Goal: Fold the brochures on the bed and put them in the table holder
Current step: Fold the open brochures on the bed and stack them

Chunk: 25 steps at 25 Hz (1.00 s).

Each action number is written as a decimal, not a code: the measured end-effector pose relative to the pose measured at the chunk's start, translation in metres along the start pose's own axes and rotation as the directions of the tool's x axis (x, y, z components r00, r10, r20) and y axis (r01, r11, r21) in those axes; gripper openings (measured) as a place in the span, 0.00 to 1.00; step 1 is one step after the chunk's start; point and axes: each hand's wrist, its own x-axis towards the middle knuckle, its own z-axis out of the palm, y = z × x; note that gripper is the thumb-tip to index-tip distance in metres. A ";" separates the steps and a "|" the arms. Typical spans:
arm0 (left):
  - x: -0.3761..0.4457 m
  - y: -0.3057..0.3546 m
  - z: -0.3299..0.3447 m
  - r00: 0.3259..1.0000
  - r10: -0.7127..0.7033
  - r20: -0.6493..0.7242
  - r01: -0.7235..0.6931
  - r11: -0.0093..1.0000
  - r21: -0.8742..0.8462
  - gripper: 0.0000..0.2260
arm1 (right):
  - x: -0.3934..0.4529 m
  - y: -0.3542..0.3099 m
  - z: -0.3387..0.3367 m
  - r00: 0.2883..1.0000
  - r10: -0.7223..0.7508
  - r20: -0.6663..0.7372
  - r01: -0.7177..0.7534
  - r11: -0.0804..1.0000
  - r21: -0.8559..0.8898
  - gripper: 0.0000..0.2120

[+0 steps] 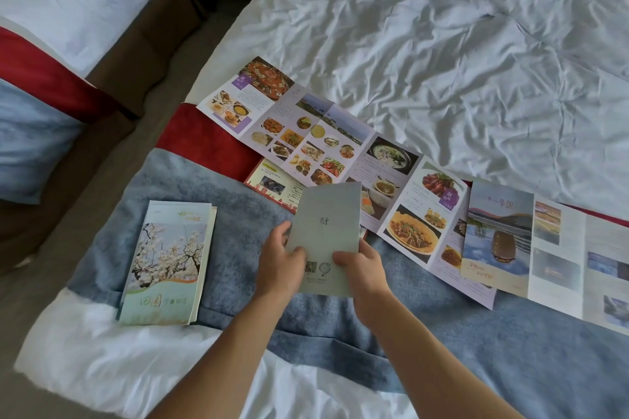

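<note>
Left hand [280,260] and right hand [362,265]: fingers clamped on folded grey brochure [328,231] above bed runner [218,214]. Blossom brochure [168,262] lay left; unfolded food brochure [340,160] behind.

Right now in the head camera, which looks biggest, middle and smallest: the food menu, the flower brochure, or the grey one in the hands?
1. Food menu, unfolded, by far the biggest.
2. Flower brochure and grey brochure look about alike; the grey one is held nearer the camera, so I won't rank those two.
</note>
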 end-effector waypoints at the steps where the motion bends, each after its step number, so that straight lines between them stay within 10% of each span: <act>1: -0.002 0.000 0.001 0.999 0.036 -0.018 -0.035 0.999 0.038 0.25 | -0.001 0.000 0.002 0.999 -0.031 -0.025 0.028 0.996 -0.090 0.18; 8: -0.021 0.006 0.006 0.896 0.377 -0.237 -0.343 0.924 0.172 0.26 | -0.011 0.003 0.004 0.969 -0.238 0.066 0.241 0.852 -0.466 0.43; 12: -0.035 0.012 0.024 0.845 0.523 -0.115 -0.505 0.850 0.151 0.13 | -0.013 -0.004 0.013 0.968 -0.175 0.182 0.209 0.959 -0.190 0.19; 14: -0.036 0.010 0.027 0.872 0.489 0.001 -0.484 0.864 0.136 0.09 | -0.012 -0.007 0.011 0.977 -0.203 0.063 0.210 0.970 -0.125 0.07; 25: -0.020 -0.008 -0.012 0.951 0.221 -0.215 -0.204 0.974 0.097 0.30 | -0.011 -0.012 0.017 0.973 -0.227 0.033 0.224 0.908 -0.355 0.27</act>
